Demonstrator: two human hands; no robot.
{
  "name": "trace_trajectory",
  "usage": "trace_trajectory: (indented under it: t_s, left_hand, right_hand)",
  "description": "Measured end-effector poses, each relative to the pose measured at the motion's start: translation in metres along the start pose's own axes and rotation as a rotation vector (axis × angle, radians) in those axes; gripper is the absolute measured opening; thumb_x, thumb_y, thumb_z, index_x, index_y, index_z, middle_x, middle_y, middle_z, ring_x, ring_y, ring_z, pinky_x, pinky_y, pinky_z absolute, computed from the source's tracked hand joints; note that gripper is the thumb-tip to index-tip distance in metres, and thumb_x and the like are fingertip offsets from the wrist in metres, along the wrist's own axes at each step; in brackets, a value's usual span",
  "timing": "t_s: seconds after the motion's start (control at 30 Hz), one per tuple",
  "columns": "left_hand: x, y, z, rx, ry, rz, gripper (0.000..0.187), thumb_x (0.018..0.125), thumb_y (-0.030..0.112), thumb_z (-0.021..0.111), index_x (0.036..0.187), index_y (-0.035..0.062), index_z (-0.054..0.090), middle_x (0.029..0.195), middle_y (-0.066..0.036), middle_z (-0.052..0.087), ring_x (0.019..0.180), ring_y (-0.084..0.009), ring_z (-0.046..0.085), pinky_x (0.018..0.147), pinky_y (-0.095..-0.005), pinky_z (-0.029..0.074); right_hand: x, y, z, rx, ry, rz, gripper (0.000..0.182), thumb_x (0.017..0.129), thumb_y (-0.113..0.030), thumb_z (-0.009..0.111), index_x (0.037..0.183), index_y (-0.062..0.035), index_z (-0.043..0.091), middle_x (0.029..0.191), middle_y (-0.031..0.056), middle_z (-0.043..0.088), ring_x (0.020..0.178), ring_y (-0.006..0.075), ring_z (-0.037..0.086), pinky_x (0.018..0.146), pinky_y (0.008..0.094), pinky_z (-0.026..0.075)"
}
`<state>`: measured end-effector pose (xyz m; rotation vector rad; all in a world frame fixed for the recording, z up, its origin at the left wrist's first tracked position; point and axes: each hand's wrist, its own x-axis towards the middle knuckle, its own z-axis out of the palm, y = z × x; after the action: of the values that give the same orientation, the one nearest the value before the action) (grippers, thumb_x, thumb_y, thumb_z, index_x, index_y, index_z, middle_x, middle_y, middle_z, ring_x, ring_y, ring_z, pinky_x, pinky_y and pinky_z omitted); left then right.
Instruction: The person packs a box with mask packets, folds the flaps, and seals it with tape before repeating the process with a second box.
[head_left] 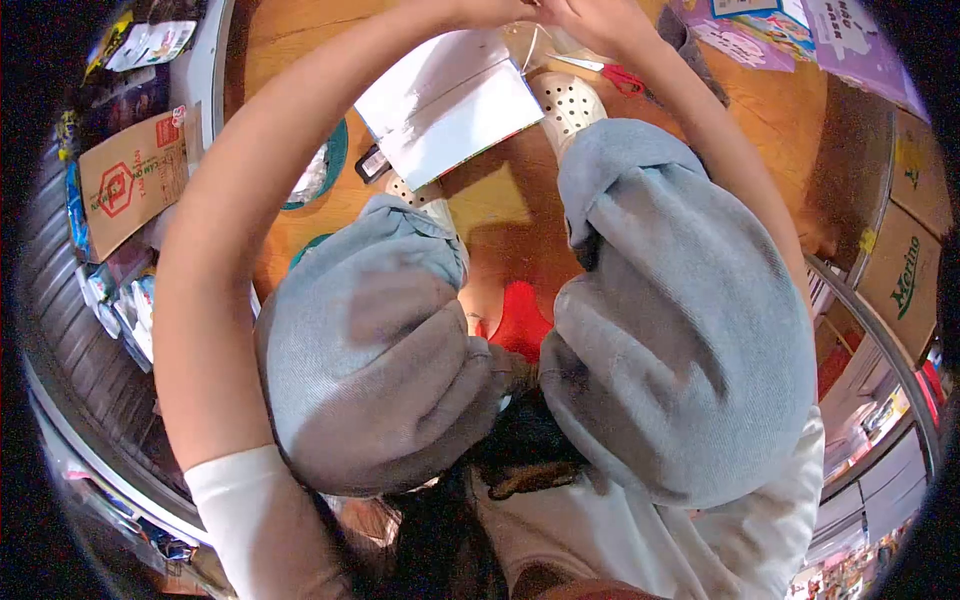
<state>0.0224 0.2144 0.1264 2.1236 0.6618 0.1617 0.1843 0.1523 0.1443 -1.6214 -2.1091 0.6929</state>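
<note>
Both my arms reach forward, and the hands come together at the top edge of the head view. My left hand (497, 10) is partly cut off by that edge, and its fingers are hidden. Close against it is my right hand (592, 22), its fingers also mostly out of sight. Whether anything is between them I cannot make out. Just below lies an open book (455, 115) with white pages, tilted on the wooden floor. Scissors with red handles (624, 80) lie to its right, near a pale clog (572, 106) with round holes.
A small black object (373, 164) lies by the book's left corner. A teal basket (337, 160) stands further left. Cardboard boxes (135, 180) line the left side, with a Merino box (905, 285) at right. Purple packages (865, 45) are at upper right, beside dark cloth (690, 55).
</note>
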Motion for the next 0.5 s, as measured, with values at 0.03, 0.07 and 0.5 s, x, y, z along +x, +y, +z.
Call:
trace_trajectory:
  t_s: [0.03, 0.07, 0.5]
  left_hand:
    - [0.005, -0.007, 0.007, -0.088, 0.016, -0.037, 0.020, 0.078, 0.010, 0.064, 0.095, -0.0006, 0.063, 0.086, -0.012, 0.066, 0.080, -0.0190, 0.060, 0.074, -0.0319, 0.049]
    - [0.009, -0.014, 0.015, -0.175, 0.033, -0.076, 0.020, 0.077, 0.008, 0.063, 0.095, 0.0000, 0.062, 0.086, -0.012, 0.066, 0.081, -0.0186, 0.060, 0.074, -0.0315, 0.049]
    - [0.014, -0.035, 0.054, -0.407, 0.064, -0.124, 0.020, 0.079, 0.001, 0.063, 0.099, -0.0023, 0.062, 0.087, -0.006, 0.065, 0.082, -0.0131, 0.059, 0.074, -0.0288, 0.049]
  right_hand:
    - [-0.002, -0.001, -0.002, 0.030, -0.013, 0.021, 0.032, 0.092, -0.033, 0.035, 0.103, -0.0031, 0.038, 0.079, 0.0285, 0.058, 0.073, 0.0466, 0.057, 0.066, 0.0517, 0.045]
    - [-0.005, 0.001, -0.001, 0.032, 0.026, -0.010, 0.032, 0.093, -0.033, 0.034, 0.103, -0.0027, 0.038, 0.085, 0.0281, 0.057, 0.078, 0.0456, 0.056, 0.069, 0.0508, 0.045]
    - [-0.017, 0.050, -0.011, 0.072, 0.516, 0.125, 0.024, 0.089, -0.021, 0.046, 0.097, 0.0014, 0.050, 0.094, 0.0230, 0.056, 0.084, 0.0400, 0.053, 0.072, 0.0414, 0.043]
